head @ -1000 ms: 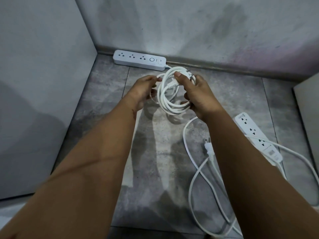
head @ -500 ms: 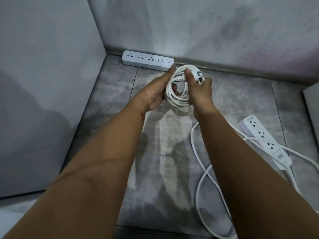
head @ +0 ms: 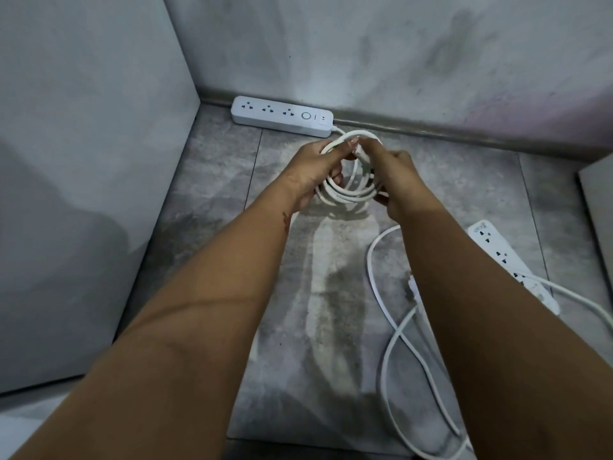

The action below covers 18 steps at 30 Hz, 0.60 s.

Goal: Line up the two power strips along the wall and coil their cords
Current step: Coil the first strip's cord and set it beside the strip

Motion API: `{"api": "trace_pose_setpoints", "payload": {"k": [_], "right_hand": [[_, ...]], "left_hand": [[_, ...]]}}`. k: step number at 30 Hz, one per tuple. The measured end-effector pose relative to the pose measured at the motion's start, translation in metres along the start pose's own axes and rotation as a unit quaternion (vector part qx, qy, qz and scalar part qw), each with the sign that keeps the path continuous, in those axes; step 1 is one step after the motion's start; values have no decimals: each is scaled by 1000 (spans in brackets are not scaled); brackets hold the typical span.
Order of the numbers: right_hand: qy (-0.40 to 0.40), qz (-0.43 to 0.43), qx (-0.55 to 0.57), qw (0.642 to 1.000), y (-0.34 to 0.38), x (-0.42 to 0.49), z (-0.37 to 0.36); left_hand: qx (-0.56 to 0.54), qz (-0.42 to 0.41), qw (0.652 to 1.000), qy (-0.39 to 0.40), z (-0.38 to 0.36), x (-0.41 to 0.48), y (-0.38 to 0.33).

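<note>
A white power strip [head: 282,115] lies flat against the far wall's skirting, near the left corner. Its cord runs from its right end into a white coil [head: 348,190] of several loops, held just in front of the strip above the floor. My left hand [head: 315,171] grips the coil's left side and my right hand [head: 394,180] grips its right side. A second white power strip [head: 497,250] lies at an angle on the floor at the right, partly behind my right forearm. Its loose cord [head: 394,343] sprawls in open curves over the tiles.
A grey wall panel [head: 83,161] closes the left side and a stained wall [head: 398,61] stands behind. Another panel edge [head: 597,207] shows at the far right. The floor is grey tile.
Both hands moved closer to the wall strip with the coil. The coil turned flatter and my hands shifted to opposite sides of it.
</note>
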State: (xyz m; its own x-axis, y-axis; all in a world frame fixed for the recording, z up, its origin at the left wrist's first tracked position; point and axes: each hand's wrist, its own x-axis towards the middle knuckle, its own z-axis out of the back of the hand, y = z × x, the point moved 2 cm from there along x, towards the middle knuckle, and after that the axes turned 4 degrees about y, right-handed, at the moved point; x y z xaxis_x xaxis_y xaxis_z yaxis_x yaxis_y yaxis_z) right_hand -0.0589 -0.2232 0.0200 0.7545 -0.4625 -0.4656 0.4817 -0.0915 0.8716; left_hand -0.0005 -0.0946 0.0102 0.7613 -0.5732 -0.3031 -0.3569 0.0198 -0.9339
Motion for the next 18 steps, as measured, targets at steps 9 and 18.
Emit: {"api": "trace_pose_setpoints", "payload": {"k": [9, 18], "right_hand": [[80, -57, 150, 984, -4, 7, -6], [-2, -12, 340, 940, 2, -6, -12]], "left_hand": [[-70, 21, 997, -17, -1, 7, -2], [13, 119, 991, 53, 12, -2, 4]]}}
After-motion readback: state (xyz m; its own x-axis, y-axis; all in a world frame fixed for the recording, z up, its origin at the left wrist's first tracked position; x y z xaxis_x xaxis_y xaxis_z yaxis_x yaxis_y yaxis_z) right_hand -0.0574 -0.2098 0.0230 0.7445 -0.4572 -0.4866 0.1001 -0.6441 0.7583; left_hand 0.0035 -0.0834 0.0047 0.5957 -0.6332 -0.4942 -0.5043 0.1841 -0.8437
